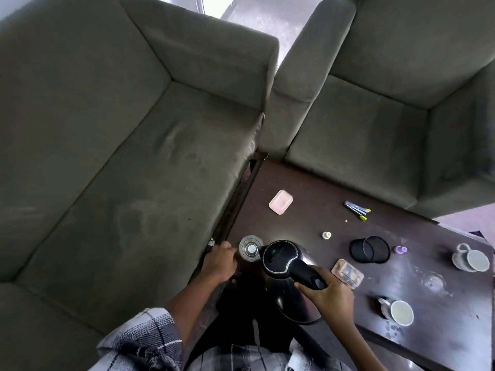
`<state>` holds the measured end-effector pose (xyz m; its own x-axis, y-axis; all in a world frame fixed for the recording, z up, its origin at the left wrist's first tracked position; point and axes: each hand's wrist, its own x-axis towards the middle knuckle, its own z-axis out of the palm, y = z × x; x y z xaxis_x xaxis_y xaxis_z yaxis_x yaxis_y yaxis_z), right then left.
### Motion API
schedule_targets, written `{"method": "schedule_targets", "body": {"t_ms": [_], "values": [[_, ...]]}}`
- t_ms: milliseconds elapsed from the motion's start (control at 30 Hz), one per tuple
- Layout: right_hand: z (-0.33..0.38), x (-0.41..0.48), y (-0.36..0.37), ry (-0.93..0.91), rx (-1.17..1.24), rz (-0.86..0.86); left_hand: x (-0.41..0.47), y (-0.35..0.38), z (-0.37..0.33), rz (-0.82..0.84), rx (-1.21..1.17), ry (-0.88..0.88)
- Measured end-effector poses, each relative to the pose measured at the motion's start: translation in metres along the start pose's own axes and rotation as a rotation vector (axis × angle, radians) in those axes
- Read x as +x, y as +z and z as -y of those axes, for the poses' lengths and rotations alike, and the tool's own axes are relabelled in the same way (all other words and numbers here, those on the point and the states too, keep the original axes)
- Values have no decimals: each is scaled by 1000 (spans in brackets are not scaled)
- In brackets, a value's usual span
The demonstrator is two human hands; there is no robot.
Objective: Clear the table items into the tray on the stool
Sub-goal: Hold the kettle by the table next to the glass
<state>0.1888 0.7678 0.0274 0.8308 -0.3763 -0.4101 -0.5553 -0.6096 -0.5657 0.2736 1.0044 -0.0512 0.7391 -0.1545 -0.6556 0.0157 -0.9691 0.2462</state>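
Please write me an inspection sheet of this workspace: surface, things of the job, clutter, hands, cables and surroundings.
Surface: dark wooden table, with pale stains toward its right end.
Job's things: black kettle, glass jar, pink box, pens, mesh cup on its side, clear box, far mug and near mug, all at the table; tray and stool not in view.
Clutter: small white cap, small purple piece.
Hands: right hand grips the kettle's handle; left hand is beside the glass jar, contact unclear.
Cables: nothing seen.
Surroundings: long sofa and second sofa along the table's far edges.
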Motion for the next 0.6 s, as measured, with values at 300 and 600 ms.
{"method": "schedule_targets", "body": {"t_ms": [300,600], "values": [[15,13,21,35,-134,-13,35,12,18,172,645,267],[11,19,38,43,-196,-40,39,28,24,306,678,269]]}}
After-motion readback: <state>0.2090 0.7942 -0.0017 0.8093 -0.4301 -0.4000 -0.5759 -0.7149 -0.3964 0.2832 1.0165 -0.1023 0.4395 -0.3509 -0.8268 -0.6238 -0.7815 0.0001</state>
